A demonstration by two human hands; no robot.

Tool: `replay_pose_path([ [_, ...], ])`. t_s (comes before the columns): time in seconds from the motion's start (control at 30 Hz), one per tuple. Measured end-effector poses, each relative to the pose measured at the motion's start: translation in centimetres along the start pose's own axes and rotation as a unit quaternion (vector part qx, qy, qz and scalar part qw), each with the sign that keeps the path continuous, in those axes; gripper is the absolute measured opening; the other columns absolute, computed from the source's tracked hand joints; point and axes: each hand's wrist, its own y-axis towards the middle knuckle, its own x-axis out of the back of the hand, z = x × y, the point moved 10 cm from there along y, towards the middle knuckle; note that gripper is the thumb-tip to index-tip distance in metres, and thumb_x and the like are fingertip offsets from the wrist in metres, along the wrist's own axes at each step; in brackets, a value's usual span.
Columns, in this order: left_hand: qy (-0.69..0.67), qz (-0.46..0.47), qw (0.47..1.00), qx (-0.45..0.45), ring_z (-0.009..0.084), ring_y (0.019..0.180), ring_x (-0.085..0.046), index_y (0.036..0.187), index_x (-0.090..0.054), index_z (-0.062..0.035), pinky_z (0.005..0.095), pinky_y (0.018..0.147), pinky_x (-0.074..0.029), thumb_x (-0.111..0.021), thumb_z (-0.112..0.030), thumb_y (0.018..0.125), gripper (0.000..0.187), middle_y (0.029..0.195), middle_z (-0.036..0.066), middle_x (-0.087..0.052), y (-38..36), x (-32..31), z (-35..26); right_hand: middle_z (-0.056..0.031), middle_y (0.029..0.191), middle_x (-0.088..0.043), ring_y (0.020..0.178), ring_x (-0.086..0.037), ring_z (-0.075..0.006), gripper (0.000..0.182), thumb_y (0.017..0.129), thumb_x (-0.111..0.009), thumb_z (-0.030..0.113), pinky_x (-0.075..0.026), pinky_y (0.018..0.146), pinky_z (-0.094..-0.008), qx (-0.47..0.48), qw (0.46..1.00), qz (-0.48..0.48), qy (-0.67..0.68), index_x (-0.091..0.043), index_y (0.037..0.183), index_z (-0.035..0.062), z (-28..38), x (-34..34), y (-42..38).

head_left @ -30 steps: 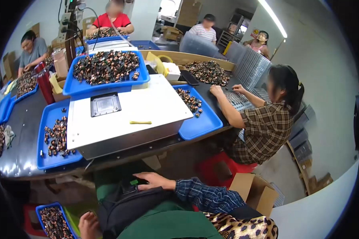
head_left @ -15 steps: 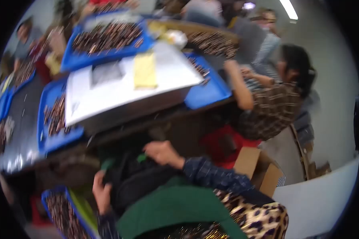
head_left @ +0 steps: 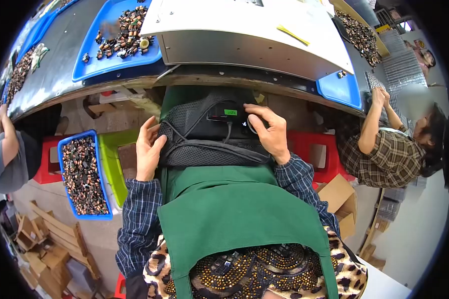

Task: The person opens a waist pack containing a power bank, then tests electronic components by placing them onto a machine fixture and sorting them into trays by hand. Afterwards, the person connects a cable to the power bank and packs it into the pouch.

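A black mesh bag (head_left: 194, 134) lies on my lap over the green apron (head_left: 244, 204). In its opening sits a flat black device (head_left: 219, 124) with a green label (head_left: 230, 112) and a short black cable (head_left: 228, 132). My left hand (head_left: 148, 149) is beside the bag's left side, its fingers and thumb apart and nothing held. My right hand (head_left: 270, 130) rests at the bag's right edge, index finger and thumb parted, near a small dark round part that is partly hidden by the thumb.
Ahead is a workbench (head_left: 134, 82) with a white metal box (head_left: 239, 50) and blue trays (head_left: 105, 70) of small copper-coloured coils. At left, a blue bin (head_left: 85, 174) of similar parts stands beside a green crate (head_left: 113, 167). A co-worker (head_left: 389, 154) sits at right.
My view has tilted down and levelled, so the bag shows clearly. My right hand sits lower at the bag's edge; my left hand stays at its left side.
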Motion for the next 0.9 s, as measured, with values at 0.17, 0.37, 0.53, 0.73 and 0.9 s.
replay_pose_path([
  [0.17,0.078,-0.051,0.992,-0.085,0.0197,0.109,-0.045,0.123,-0.040,-0.0014,0.0294,0.094,-0.034,-0.055,-0.003,0.080,0.045,0.119,0.013,-0.046,-0.4,0.7,-1.3,-0.0146,0.098,-0.060,0.089,-0.057,-0.0164,0.022,0.084,-0.052,0.005,-0.045,0.081,-0.0261,-0.192,0.956,-0.081,0.208,-0.053,0.104,-0.0044,-4.7,1.6,-1.5],
  [0.37,0.204,-0.033,0.944,-0.257,0.0261,0.109,-0.044,0.110,-0.052,-0.0017,0.0342,0.093,-0.034,-0.063,-0.012,0.072,0.041,0.114,0.014,-0.048,-0.6,-2.5,-8.1,-0.0131,0.101,-0.058,0.094,-0.055,-0.0166,0.031,0.078,-0.060,0.004,-0.043,0.084,-0.0269,-0.202,0.971,-0.060,0.115,-0.052,0.107,-0.0038,-5.3,1.3,-2.4],
  [0.53,0.243,0.046,0.929,-0.277,0.0295,0.110,-0.043,0.106,-0.054,-0.0022,0.0390,0.096,-0.029,-0.063,-0.020,0.072,0.040,0.110,0.013,-0.052,-0.1,-5.8,-7.3,-0.0136,0.114,-0.051,0.104,-0.049,-0.0188,0.054,0.071,-0.069,0.012,-0.037,0.090,-0.0284,-0.231,0.972,0.020,0.038,-0.045,0.117,-0.0031,-6.7,0.1,-2.4],
  [0.73,0.242,0.072,0.928,-0.275,0.0289,0.105,-0.046,0.102,-0.056,-0.0021,0.0401,0.095,-0.029,-0.062,-0.020,0.071,0.036,0.104,0.013,-0.055,0.6,-5.7,-6.5,-0.0113,0.105,-0.055,0.094,-0.053,-0.0156,0.045,0.072,-0.064,0.010,-0.041,0.083,-0.0263,-0.210,0.977,0.004,0.032,-0.049,0.112,-0.0037,-6.7,0.0,-1.6],
  [0.9,0.239,0.089,0.926,-0.278,0.0284,0.099,-0.048,0.099,-0.057,-0.0019,0.0395,0.092,-0.030,-0.058,-0.021,0.067,0.037,0.103,0.013,-0.055,0.8,-6.5,-6.6,-0.0059,0.088,-0.061,0.075,-0.056,-0.0108,0.021,0.078,-0.058,0.008,-0.044,0.067,-0.0226,-0.190,0.980,-0.046,-0.042,-0.059,0.097,-0.0004,-6.5,0.9,-0.9],
])
